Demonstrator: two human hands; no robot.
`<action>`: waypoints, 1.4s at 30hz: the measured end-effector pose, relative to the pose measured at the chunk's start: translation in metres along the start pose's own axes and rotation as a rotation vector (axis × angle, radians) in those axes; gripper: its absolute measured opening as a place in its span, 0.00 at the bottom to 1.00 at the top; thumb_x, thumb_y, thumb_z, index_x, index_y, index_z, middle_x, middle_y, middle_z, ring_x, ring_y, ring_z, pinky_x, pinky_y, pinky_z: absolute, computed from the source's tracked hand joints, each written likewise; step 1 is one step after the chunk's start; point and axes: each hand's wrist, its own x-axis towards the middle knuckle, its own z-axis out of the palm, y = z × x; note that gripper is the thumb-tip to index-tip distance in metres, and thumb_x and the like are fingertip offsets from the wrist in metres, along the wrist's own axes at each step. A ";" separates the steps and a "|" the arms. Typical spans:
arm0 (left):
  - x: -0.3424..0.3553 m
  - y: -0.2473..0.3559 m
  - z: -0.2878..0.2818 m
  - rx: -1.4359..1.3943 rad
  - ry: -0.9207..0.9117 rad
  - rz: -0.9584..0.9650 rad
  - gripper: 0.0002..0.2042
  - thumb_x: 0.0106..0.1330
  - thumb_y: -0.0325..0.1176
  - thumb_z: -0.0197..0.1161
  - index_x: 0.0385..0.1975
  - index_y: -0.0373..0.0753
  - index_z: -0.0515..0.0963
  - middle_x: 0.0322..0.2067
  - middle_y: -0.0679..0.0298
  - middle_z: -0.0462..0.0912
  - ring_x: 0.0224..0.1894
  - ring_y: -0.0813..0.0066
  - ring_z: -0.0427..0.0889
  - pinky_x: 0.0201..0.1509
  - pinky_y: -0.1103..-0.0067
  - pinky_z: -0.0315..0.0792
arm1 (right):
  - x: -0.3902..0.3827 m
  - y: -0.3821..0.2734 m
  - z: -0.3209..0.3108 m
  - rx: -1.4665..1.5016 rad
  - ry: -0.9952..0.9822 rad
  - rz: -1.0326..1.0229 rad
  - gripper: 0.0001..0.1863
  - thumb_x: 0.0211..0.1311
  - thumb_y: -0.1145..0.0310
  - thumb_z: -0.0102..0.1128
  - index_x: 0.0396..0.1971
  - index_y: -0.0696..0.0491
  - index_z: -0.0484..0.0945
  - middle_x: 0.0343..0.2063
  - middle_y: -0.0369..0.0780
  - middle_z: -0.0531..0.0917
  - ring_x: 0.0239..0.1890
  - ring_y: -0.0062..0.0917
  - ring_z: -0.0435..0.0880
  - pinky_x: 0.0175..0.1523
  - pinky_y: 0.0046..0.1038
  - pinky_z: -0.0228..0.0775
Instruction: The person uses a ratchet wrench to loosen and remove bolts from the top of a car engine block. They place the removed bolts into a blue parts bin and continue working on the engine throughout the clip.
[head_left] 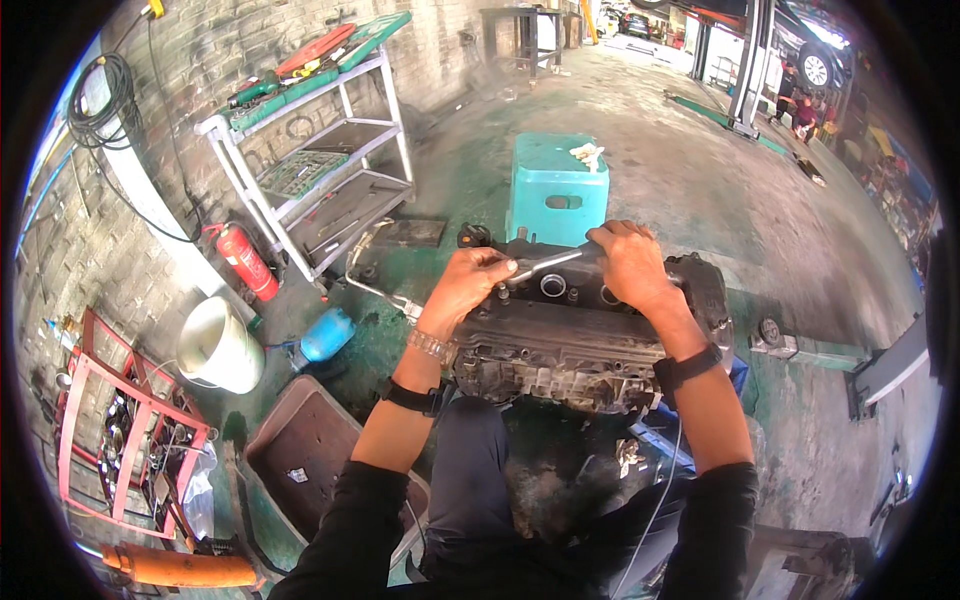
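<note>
A dark, grimy car engine point(570, 345) lies in front of me, with round openings and bolts along its top cover. Over that cover, my left hand point(470, 285) is closed, thumb and fingers pinching the near end of a slim silver wrench-like bar point(548, 263). My right hand point(630, 262) is closed round the bar's other end, where a dark part shows under the fingers. The bar runs slightly tilted between both hands, above the engine's far edge. Its exact kind cannot be made out, as both ends are covered by fingers.
Behind the engine stands a turquoise stool point(560, 180) with a crumpled glove or rag on it. Left are a tool cart point(310, 170), a fire extinguisher point(245, 262), a white bucket point(222, 345), a blue canister point(327, 335), a brown tub point(310, 450) and a red rack point(125, 430).
</note>
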 end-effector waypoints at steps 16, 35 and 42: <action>-0.002 0.005 0.000 -0.163 -0.036 0.016 0.08 0.65 0.31 0.68 0.33 0.31 0.81 0.27 0.65 0.83 0.27 0.81 0.77 0.32 0.82 0.71 | -0.102 -0.095 -0.053 0.369 -0.061 0.082 0.27 0.50 0.71 0.69 0.51 0.60 0.74 0.33 0.49 0.81 0.28 0.45 0.83 0.32 0.42 0.78; -0.003 -0.002 -0.001 0.026 0.012 0.062 0.13 0.64 0.38 0.68 0.34 0.31 0.83 0.23 0.67 0.80 0.25 0.83 0.74 0.28 0.82 0.66 | -0.110 -0.121 -0.044 0.457 -0.120 0.177 0.27 0.49 0.68 0.73 0.47 0.62 0.74 0.30 0.53 0.83 0.31 0.46 0.84 0.36 0.41 0.77; -0.015 0.011 0.009 0.216 0.191 0.162 0.19 0.63 0.45 0.66 0.31 0.30 0.81 0.21 0.67 0.76 0.24 0.78 0.71 0.28 0.76 0.64 | -0.081 -0.042 -0.053 0.295 -0.119 0.097 0.21 0.49 0.69 0.69 0.46 0.56 0.79 0.32 0.49 0.84 0.36 0.47 0.84 0.39 0.44 0.76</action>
